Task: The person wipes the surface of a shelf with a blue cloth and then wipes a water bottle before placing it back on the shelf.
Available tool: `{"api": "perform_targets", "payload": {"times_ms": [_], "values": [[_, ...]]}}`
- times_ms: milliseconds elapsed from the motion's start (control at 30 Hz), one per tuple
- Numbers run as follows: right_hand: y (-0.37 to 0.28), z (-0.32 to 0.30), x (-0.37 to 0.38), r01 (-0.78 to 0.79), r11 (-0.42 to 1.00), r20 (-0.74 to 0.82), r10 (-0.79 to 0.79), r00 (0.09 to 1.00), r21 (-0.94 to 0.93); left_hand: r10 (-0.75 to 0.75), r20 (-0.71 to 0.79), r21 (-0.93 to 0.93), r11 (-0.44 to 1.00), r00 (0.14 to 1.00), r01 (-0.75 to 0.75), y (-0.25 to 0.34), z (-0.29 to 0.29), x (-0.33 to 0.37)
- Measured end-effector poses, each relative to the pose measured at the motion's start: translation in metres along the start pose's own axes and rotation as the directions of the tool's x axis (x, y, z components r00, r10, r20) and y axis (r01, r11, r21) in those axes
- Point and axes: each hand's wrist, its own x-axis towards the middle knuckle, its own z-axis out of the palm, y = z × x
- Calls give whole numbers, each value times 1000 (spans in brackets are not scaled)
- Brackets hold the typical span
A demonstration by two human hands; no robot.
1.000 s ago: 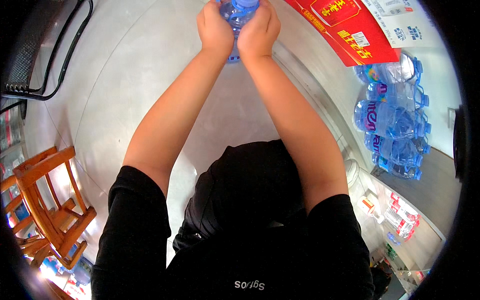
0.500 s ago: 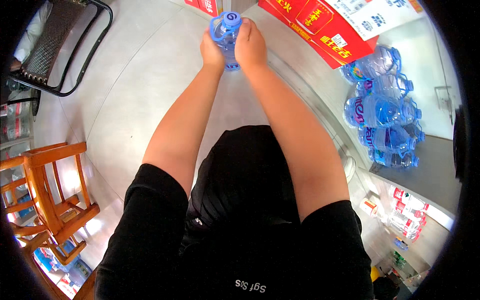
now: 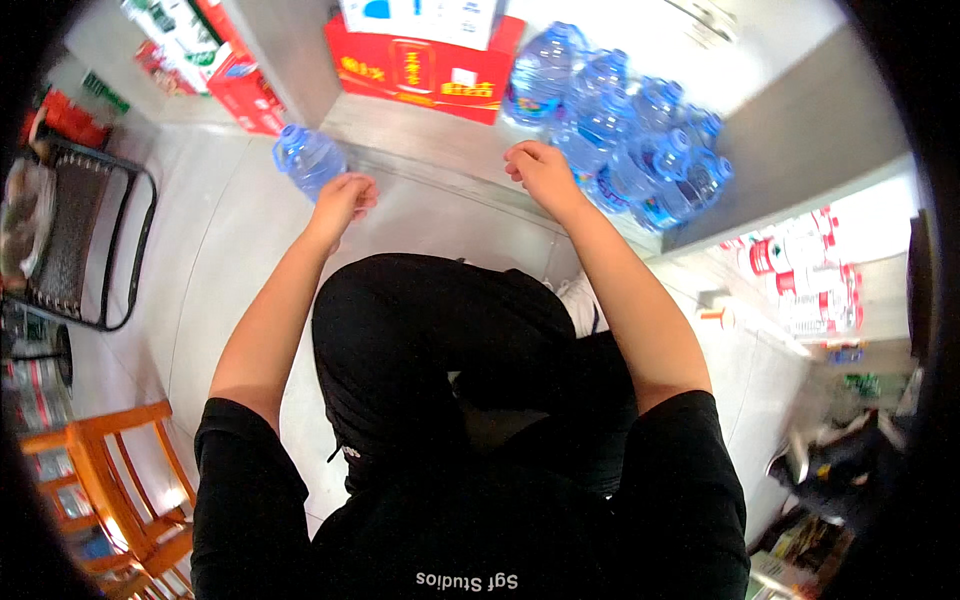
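A clear water bottle with a blue cap and carrying handle (image 3: pixel 308 158) is on the floor at the left. My left hand (image 3: pixel 345 204) is just beside its lower end, fingers loosely curled and apart, with nothing seen in them. Whether the hand still touches the bottle, I cannot tell. My right hand (image 3: pixel 540 172) hovers before the low shelf with its fingers loosely bent and apart, holding nothing. Close to its right, several similar large water bottles (image 3: pixel 622 165) stand grouped on that shelf.
A red carton (image 3: pixel 425 72) is on the shelf left of the bottles. Further left, another red box (image 3: pixel 245 92) sits behind an upright panel (image 3: pixel 297 55). A black-framed chair (image 3: pixel 140 240) and a wooden stool (image 3: pixel 125 480) stand at left. Red-labelled bottle packs (image 3: pixel 805 270) are at right.
I have turned toward the shelf and lowered myself, my knees now bent. The bottle held between both hands is now on the floor at left; my right hand has moved away toward the shelf bottles.
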Motion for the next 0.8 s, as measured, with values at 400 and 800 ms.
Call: {"api": "perform_targets", "payload": {"times_ms": [400, 800], "values": [[11, -98, -48, 197, 980, -569, -161, 806, 1, 547, 257, -39, 829, 797, -557, 93, 219, 15], [23, -74, -13, 264, 936, -587, -353, 729, -234, 657, 105, -221, 748, 747, -626, 56, 286, 67]]}}
